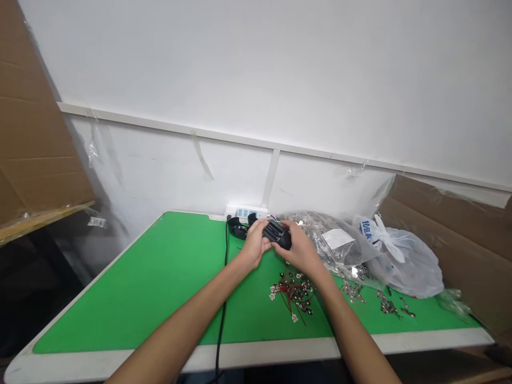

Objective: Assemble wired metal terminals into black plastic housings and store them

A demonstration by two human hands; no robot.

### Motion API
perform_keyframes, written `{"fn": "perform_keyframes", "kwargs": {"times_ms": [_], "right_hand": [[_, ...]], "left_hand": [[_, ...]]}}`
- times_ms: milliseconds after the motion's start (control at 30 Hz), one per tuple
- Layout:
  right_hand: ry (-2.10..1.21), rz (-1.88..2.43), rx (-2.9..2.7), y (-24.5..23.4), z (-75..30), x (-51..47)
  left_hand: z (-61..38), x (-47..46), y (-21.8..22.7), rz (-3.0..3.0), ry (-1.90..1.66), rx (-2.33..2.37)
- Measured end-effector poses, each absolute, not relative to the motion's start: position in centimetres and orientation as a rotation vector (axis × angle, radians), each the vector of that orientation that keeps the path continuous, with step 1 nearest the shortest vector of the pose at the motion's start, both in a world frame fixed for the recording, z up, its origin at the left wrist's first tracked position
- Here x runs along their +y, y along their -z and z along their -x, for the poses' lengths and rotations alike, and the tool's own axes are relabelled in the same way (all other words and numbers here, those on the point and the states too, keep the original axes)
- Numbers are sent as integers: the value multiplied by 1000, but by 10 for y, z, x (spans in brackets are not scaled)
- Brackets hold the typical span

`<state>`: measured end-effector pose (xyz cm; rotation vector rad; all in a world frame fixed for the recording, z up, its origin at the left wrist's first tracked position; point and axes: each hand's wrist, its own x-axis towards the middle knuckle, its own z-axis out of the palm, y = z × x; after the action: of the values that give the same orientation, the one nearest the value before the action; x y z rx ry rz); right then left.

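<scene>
Both hands hold a black plastic housing (277,232) with slots like a battery compartment, above the far part of the green mat (168,288). My left hand (256,244) grips its left end, with the thumb on top. Around its right end my right hand (295,246) is closed. Just beyond my left hand lie black rounded parts (237,228), partly hidden by the fingers. Nearer to me, below the hands, is a loose pile of small metal contacts with red wires (294,293).
A white power strip (246,210) sits against the wall; a black cable (224,298) runs to the front edge. At right are a clear bag of metal parts (340,245), a white plastic bag (408,261), small metal pieces (386,303) and cardboard (460,240).
</scene>
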<state>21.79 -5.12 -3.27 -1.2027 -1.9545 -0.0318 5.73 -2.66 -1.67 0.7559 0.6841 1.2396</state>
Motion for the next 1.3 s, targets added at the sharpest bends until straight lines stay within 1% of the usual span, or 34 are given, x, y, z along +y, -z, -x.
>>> {"fn": "perform_keyframes", "kwargs": {"times_ms": [100,200,267,467,767,1133,1300], "right_hand": [[92,1135,-2009,29,-227,-51],[96,1090,-2081,24,-232,-54],[126,1067,-2097,21,-230,-55],[265,982,-2076,20,-214,-56],[253,953,-2136,29,-209,-55],[216,927,-2176,30,-207,-55],[254,905,-2171,32,-207,-53]], "left_hand": [[-51,-21,16,-966,-1212,818],[-46,-17,14,-1105,-1078,902],[-45,-16,14,-1056,-1040,887],[-50,-17,19,-726,-1074,788],[-58,-26,16,-749,-1032,833],[-58,-27,18,-730,-1087,794],[-56,-27,19,-756,-1107,759]]}}
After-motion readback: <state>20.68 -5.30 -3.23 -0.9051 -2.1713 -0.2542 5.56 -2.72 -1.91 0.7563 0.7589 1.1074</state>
